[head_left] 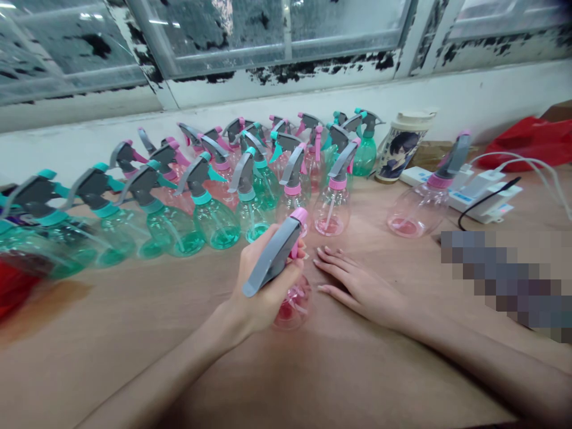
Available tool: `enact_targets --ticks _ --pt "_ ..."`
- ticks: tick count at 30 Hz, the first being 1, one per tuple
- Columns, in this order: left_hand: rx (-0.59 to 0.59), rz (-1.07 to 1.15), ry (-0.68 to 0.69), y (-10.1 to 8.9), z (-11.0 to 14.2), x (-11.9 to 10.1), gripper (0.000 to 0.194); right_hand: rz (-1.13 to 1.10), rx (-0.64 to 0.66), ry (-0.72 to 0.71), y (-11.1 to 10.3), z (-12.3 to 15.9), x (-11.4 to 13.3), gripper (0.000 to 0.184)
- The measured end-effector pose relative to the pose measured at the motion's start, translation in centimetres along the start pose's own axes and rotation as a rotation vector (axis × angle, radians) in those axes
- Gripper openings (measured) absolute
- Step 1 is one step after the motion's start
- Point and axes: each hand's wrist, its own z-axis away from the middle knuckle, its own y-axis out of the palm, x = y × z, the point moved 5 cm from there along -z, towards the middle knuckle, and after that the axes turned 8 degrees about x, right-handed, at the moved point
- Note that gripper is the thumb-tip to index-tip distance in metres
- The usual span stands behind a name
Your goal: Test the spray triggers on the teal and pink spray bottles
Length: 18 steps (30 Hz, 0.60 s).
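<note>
My left hand (259, 292) is wrapped round a clear pink spray bottle (292, 304) with a grey trigger head and pink nozzle, holding it on the wooden table (223, 381). My right hand (353, 283) lies flat on the table just right of that bottle, fingers stretched out and holding nothing. Behind both hands stand several finished spray bottles (214, 220) in rows, teal ones at the left and pink ones toward the middle.
A lone pink spray bottle (420, 202) stands at the right. Behind it are a printed cup (402, 149), a white power strip with cables (482, 190) and red cloth (531, 140). A window and a white wall run along the back. A red object (13, 286) sits at the far left.
</note>
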Motion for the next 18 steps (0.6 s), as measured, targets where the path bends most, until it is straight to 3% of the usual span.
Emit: enact_targets --ticks 7,18 --pt "-0.087 -0.164 -0.05 -0.33 0.07 0.61 0.007 -0.005 -0.02 -0.003 0.06 0.08 -0.08 0.055" --pt "-0.022 -0.183 0.029 0.24 0.2 0.33 0.017 -0.024 -0.04 -0.013 0.15 0.14 -0.1 0.054"
